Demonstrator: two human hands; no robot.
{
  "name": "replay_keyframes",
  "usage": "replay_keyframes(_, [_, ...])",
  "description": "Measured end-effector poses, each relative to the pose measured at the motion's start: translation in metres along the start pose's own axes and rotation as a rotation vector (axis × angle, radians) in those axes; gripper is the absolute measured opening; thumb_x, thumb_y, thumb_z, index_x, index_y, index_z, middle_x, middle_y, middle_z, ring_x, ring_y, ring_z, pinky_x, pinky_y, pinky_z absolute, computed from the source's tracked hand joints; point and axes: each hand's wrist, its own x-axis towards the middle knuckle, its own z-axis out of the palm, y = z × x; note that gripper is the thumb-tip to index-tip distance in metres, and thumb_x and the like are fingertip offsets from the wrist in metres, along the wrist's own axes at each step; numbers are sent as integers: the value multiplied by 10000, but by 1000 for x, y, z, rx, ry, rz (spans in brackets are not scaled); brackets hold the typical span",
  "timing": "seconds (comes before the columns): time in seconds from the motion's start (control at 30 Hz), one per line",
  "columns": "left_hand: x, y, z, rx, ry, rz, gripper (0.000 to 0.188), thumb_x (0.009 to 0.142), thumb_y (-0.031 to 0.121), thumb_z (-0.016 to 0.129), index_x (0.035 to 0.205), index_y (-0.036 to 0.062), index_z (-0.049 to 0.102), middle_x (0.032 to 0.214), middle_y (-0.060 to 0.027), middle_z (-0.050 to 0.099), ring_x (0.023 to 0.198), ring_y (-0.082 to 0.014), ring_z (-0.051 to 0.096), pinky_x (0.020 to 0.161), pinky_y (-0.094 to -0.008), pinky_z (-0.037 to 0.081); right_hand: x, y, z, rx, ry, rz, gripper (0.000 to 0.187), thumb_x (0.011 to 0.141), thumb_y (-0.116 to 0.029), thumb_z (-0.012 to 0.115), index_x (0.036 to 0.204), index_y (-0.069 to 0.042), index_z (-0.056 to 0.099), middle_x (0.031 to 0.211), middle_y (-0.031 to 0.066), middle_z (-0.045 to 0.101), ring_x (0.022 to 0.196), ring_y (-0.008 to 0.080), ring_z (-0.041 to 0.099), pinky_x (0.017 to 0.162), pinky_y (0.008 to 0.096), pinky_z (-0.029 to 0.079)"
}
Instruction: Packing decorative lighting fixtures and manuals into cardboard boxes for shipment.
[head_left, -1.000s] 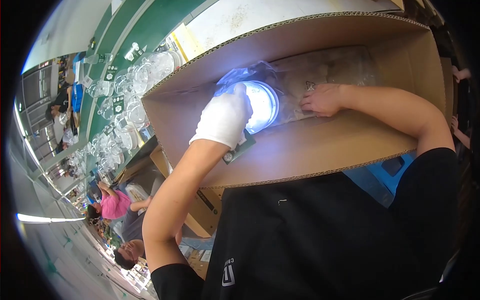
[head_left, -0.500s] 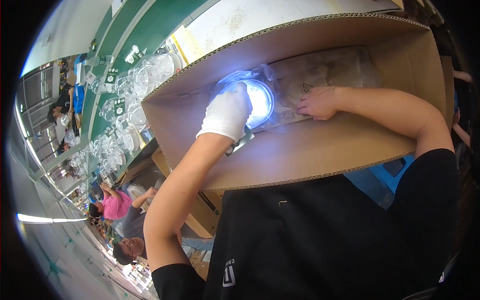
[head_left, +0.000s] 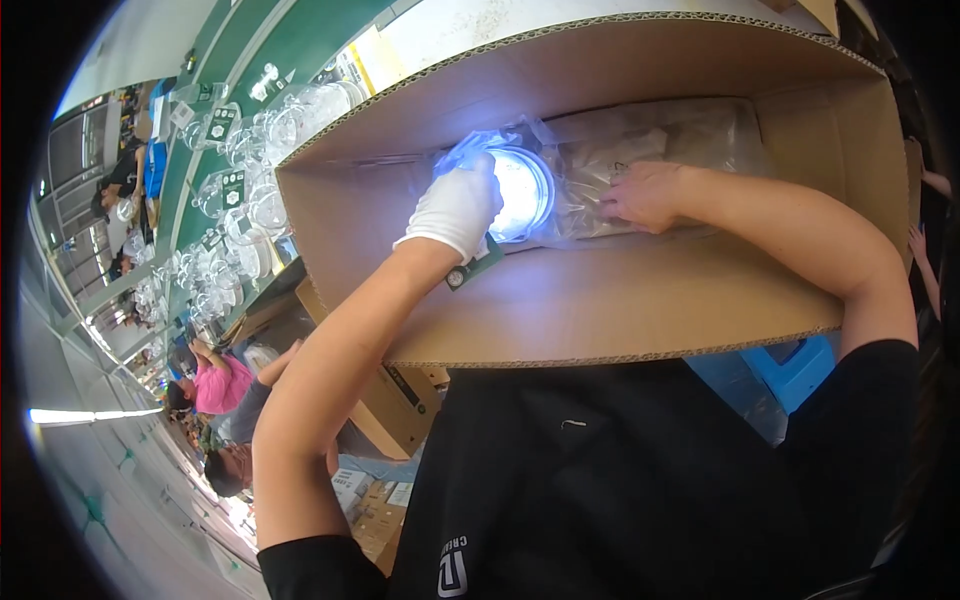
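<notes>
My left hand, in a white glove, is closed on the near-left side of a round clear item that glows bluish white. Crinkled clear film shows around its far edge, and a green tag hangs below the glove. This all sits inside a deep cardboard box, toward its left end. To the right, my bare right hand has bent fingers on a clear plastic bag lying on the box's bottom. What the bag contains is hard to make out.
Many clear round items with green tags crowd a green table to the left. The box's corrugated walls rise around my hands. People sit at far left, and a blue plastic object is beside my right elbow.
The view has shifted a little. The glowing item and tag sit slightly differently under my left hand, with more of the tag showing. My right hand's fingers have bent more on the bag.
</notes>
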Motion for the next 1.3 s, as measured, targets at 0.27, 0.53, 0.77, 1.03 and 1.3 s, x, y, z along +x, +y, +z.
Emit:
replay_keyframes(0.27, [1,-27,-15,-212,45,102,396,1011,336,453,1090,-41,545,850,-347,644,850,-511,638,822,-558,493,-3,1,-38,2,-6,101,348,848,-293,707,1106,-60,681,1132,142,672,1083,352,648,881,478,539])
replay_keyframes(0.53, [-159,-50,-131,-652,413,296,323,1060,244,455,1158,-3,638,957,-140,713,895,-206,696,825,-322,521,-47,-34,-124,183,329,126,365,912,-238,647,1226,-54,614,1200,154,638,1110,366,609,930,475,508])
replay_keyframes(0.77, [-162,-160,-37,-1164,969,138,218,1023,99,528,1188,-5,627,1036,-83,699,947,-122,643,848,-268,503,-43,-112,-209,183,624,217,294,912,-178,656,1153,-12,636,1128,172,665,1034,369,643,898,445,531])
replay_keyframes(1.03, [-134,-239,36,-1275,798,-38,249,1034,154,512,1216,13,606,1046,-83,692,972,-144,662,852,-293,518,29,-149,-220,-57,479,303,441,837,-300,736,1193,-65,625,979,148,668,878,317,672,745,415,545])
replay_keyframes(1.3, [-88,-334,-10,-887,1037,18,215,963,126,580,1122,5,658,1027,-162,696,959,-264,679,847,-343,518,75,-139,-183,-349,403,334,205,790,-172,668,965,-64,667,956,110,653,904,247,674,727,370,546])
